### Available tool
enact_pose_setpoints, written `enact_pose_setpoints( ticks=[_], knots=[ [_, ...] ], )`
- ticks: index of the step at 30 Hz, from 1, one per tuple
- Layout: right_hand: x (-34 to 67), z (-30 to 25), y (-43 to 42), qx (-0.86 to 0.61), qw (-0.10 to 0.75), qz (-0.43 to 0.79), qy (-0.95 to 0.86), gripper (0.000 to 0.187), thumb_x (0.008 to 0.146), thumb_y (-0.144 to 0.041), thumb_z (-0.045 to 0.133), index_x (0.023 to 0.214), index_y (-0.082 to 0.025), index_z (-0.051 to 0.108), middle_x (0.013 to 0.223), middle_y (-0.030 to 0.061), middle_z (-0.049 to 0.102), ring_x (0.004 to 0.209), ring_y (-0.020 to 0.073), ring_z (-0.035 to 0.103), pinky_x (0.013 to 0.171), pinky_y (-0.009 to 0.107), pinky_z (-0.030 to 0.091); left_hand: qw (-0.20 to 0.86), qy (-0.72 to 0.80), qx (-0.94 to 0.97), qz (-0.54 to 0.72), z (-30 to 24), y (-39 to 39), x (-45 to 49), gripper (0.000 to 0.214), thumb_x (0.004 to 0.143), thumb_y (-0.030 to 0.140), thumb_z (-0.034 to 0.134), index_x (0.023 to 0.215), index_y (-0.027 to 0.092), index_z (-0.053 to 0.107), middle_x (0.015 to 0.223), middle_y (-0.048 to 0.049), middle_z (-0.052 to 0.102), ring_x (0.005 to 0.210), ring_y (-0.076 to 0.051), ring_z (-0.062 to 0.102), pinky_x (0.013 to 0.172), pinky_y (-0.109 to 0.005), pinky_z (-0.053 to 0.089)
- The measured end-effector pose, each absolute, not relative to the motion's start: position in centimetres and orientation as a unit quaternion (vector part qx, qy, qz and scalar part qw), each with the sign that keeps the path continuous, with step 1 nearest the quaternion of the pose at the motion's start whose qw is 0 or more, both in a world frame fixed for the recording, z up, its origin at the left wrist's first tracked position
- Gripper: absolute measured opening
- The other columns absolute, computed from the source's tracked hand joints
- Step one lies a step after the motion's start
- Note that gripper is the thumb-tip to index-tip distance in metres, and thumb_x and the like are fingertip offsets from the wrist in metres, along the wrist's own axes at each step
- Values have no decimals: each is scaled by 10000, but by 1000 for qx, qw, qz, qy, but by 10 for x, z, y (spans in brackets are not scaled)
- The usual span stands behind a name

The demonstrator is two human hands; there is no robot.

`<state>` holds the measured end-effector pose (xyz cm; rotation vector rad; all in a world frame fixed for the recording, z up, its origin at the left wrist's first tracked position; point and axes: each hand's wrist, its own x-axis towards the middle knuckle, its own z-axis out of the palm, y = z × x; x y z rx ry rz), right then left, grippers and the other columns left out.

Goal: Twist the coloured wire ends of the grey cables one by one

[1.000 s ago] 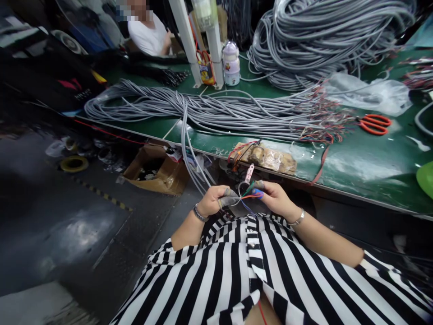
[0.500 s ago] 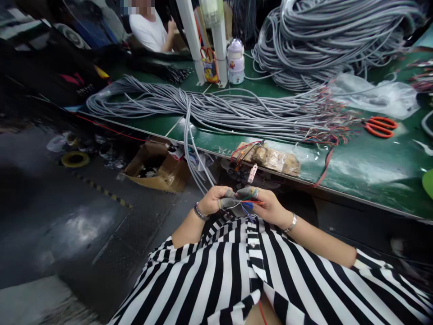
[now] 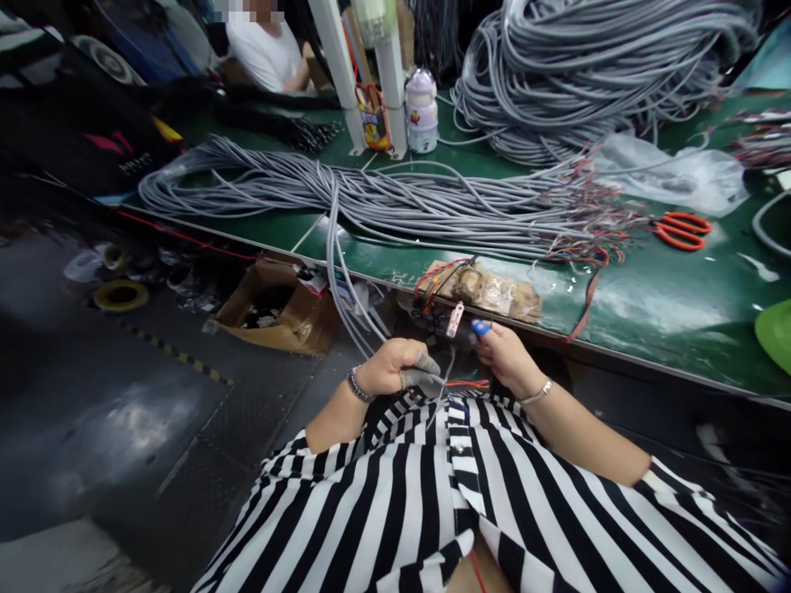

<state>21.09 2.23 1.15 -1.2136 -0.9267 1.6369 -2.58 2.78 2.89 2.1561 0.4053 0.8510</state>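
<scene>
My left hand, its fingertips in grey covers, is closed around the end of a grey cable. Thin red-orange wires fan out from that end to the right, with a few white, blue and green ones beside them. To the right, apart from the wires, my right hand is raised near the table's front edge with its fingers curled together. A blue cover is on one fingertip. Whatever its fingers hold, if anything, is hidden. Close to that hand hangs a small pink tag.
A long bundle of grey cables lies across the green table, stripped ends to the right. Orange-handled scissors, a plastic bag, a taped wooden block, a bottle and a large cable coil are there. A person sits beyond.
My right hand has left the wires beside my left hand and moved up and right. My left hand still grips the cable. The view has shifted slightly right.
</scene>
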Motion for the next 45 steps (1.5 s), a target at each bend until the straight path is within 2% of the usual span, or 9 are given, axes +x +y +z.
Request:
enact_pose_setpoints(
  ticks=[2, 5, 7, 9, 14, 27, 37, 42, 45],
  knots=[
    [212, 9, 30, -498, 449, 663, -332, 518, 655, -642, 718, 662, -197, 454, 515, -81, 364, 398, 28, 176, 386, 193, 79, 363, 166, 841, 365, 29, 29, -26, 147, 837, 262, 686, 930, 155, 723, 737, -63, 669, 673, -131, 617, 638, -223, 474],
    [212, 10, 40, -476, 414, 691, -353, 540, 698, -698, 644, 682, -178, 501, 550, -54, 432, 389, 16, 167, 384, 191, 57, 339, 199, 827, 403, 29, 32, -25, 144, 836, 246, 689, 943, 155, 722, 723, -48, 655, 666, -122, 609, 632, -220, 472],
    [208, 12, 44, -463, 382, 709, -370, 579, 713, -740, 591, 673, -166, 523, 528, -52, 419, 389, 19, 169, 385, 192, 51, 334, 220, 818, 414, 29, 35, -24, 141, 837, 241, 688, 936, 147, 723, 712, -41, 647, 652, -115, 603, 614, -213, 466],
    [203, 16, 47, -462, 372, 715, -370, 588, 690, -747, 611, 662, -168, 515, 501, -66, 385, 389, 22, 172, 385, 190, 49, 340, 236, 807, 422, 27, 38, -22, 136, 844, 243, 681, 921, 140, 724, 712, -38, 647, 650, -110, 602, 607, -209, 466],
    [193, 23, 48, -433, 406, 730, -338, 504, 651, -612, 752, 701, -185, 489, 510, -96, 332, 413, 26, 187, 391, 177, 66, 369, 276, 775, 432, 15, 48, -18, 145, 852, 266, 670, 896, 137, 721, 725, -34, 643, 665, -112, 604, 616, -213, 473],
    [186, 6, 51, -417, 455, 722, -314, 511, 649, -632, 751, 616, -167, 540, 500, -43, 418, 439, 51, 253, 408, 219, 127, 389, 270, 790, 389, 3, 58, -11, 209, 873, 329, 640, 855, 128, 695, 720, -29, 617, 672, -113, 577, 638, -218, 450],
    [188, 4, 47, -419, 433, 743, -290, 558, 630, -700, 719, 668, -171, 548, 499, -55, 415, 409, 40, 243, 371, 191, 92, 412, 248, 794, 371, 7, 54, -8, 245, 872, 355, 635, 833, 121, 696, 702, -30, 608, 649, -114, 573, 614, -214, 445],
    [198, -1, 43, -436, 432, 737, -282, 581, 643, -732, 679, 730, -166, 581, 641, 11, 589, 422, 36, 266, 361, 191, 59, 454, 214, 792, 347, 16, 46, -13, 233, 872, 345, 635, 851, 123, 702, 719, -51, 635, 659, -124, 597, 619, -217, 468],
    [204, -3, 40, -446, 422, 735, -287, 579, 660, -722, 672, 743, -154, 595, 679, 28, 614, 424, 32, 253, 355, 195, 75, 447, 199, 801, 345, 19, 37, -19, 189, 867, 308, 646, 857, 128, 705, 712, -53, 641, 657, -125, 597, 624, -219, 464]
  ],
)
